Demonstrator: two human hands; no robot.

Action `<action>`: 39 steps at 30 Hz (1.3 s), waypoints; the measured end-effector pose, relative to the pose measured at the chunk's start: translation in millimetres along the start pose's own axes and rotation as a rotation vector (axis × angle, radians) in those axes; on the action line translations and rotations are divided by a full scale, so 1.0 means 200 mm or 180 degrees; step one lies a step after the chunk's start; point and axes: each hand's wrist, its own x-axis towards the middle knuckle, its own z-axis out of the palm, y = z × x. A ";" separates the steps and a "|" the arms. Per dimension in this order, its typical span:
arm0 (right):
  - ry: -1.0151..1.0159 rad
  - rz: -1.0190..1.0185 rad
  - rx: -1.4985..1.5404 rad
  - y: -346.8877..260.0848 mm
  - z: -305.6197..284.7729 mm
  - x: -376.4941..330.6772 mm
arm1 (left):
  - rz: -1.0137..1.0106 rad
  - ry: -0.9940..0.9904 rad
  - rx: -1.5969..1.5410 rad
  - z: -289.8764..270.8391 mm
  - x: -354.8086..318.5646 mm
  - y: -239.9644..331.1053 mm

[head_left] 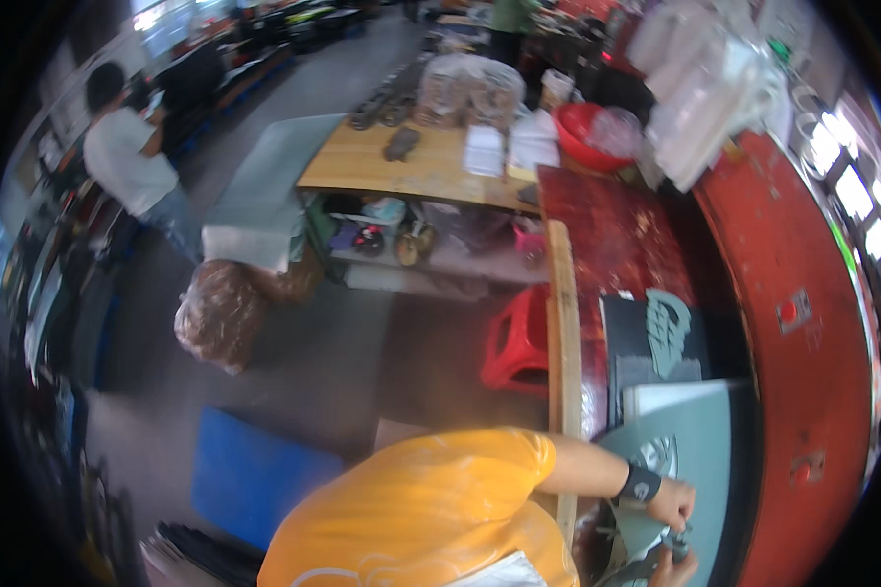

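Observation:
At the lower right, my left hand [672, 502], with a black wristband [640, 483] on the wrist, is closed with its fingers curled down. Just below it, my right hand [675, 567] is partly cut off by the lower edge, its fingers bent around a small grey-green piece [675, 544]. That piece lies between the two hands; its kind is too blurred to tell. Under and beside them spreads a teal sheet [700, 440]. Shiny, curved metal-looking shapes [659, 455] lie on it near my left forearm. My yellow sleeve [519, 458] fills the lower middle.
A red machine beam [783, 323] with buttons runs along the right. Beyond the sheet lies a teal cut-out piece [668, 333] on dark material. A red stool [519, 338] stands beside the wooden rail [562, 323]. Farther off are a wooden table [431, 171] and a person [132, 157].

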 end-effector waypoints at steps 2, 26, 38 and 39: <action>-0.0263 -0.0096 0.0144 -0.04 0.01 0.02 | -0.0591 0.0748 0.0358 0.04 -0.02 0.03; 0.0440 0.0425 0.4249 -0.21 -0.20 -0.20 | 0.0556 0.1500 0.1224 -0.03 -0.11 0.32; -0.1642 0.0374 0.6172 -0.39 0.06 0.11 | 0.1575 0.0353 0.2356 -0.46 -0.12 0.51; -0.1795 0.0235 0.6160 -0.39 0.06 0.11 | 0.1605 0.0501 0.2369 -0.48 -0.09 0.51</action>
